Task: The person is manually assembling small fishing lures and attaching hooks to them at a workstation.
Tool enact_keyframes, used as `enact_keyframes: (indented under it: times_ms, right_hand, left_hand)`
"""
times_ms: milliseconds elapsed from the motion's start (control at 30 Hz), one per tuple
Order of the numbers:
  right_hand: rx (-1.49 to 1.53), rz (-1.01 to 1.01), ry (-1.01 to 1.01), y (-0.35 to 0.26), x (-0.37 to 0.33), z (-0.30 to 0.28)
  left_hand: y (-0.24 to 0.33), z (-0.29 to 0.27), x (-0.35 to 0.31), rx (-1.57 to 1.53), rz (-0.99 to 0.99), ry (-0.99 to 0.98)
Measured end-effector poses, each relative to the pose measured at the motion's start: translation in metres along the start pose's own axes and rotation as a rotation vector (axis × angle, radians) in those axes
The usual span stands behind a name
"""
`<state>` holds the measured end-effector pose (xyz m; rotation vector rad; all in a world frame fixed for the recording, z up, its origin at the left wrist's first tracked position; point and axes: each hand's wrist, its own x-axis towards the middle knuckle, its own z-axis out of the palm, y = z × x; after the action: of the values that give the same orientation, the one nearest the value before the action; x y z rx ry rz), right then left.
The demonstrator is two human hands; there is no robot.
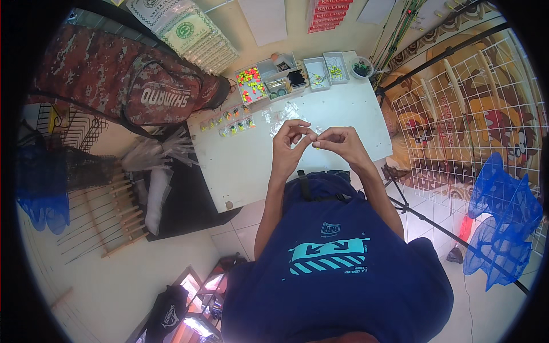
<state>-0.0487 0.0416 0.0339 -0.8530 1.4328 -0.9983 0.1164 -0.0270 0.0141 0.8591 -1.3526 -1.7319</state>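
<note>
Over the near side of the white table (251,171), my left hand (290,142) and my right hand (342,145) meet fingertip to fingertip. Both are closed in a pinch, thumb against finger. A tiny yellow speck (317,148) shows just under the fingertips; its kind is too small to tell. Just beyond my hands lie clear plastic bags (279,112). Left of these are small packets (245,126) with bright yellow-green and dark pieces inside.
Along the table's back stand a tray of red and yellow pieces (250,84), a compartment box, two small white trays (318,87) and a round tub (361,67). A camouflage rod bag (114,74) is at left. White wire grids and blue nets (506,211) stand right.
</note>
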Motion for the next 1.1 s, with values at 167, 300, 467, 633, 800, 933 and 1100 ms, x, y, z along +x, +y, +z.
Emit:
enact_keyframes:
  times_ms: [167, 300, 467, 633, 800, 933, 1100]
  right_hand:
    - [0.119, -0.082, 0.063, 0.000, 0.000, 0.006]
    - [-0.073, -0.184, 0.087, 0.004, 0.001, 0.005]
    - [-0.407, -0.344, 0.149, 0.002, 0.002, 0.008]
    - [-0.301, -0.136, 0.007, -0.001, 0.003, 0.005]
    - [0.048, 0.024, -0.136, 0.002, 0.005, 0.001]
    - [0.315, 0.069, -0.308, 0.013, 0.007, -0.003]
    - [0.599, 0.153, -0.514, 0.027, 0.009, 0.002]
  left_hand:
    - [0.003, -0.003, 0.000, 0.040, 0.002, 0.011]
    - [0.003, -0.003, 0.000, 0.087, 0.035, 0.047]
    - [0.006, -0.004, 0.000, 0.137, 0.047, 0.051]
    - [0.002, -0.004, -0.001, 0.135, 0.048, 0.032]
    - [0.000, -0.008, -0.001, -0.040, 0.001, -0.011]
    - [0.003, -0.011, -0.002, -0.180, -0.051, -0.062]
    - [0.004, -0.016, -0.003, -0.260, -0.115, -0.188]
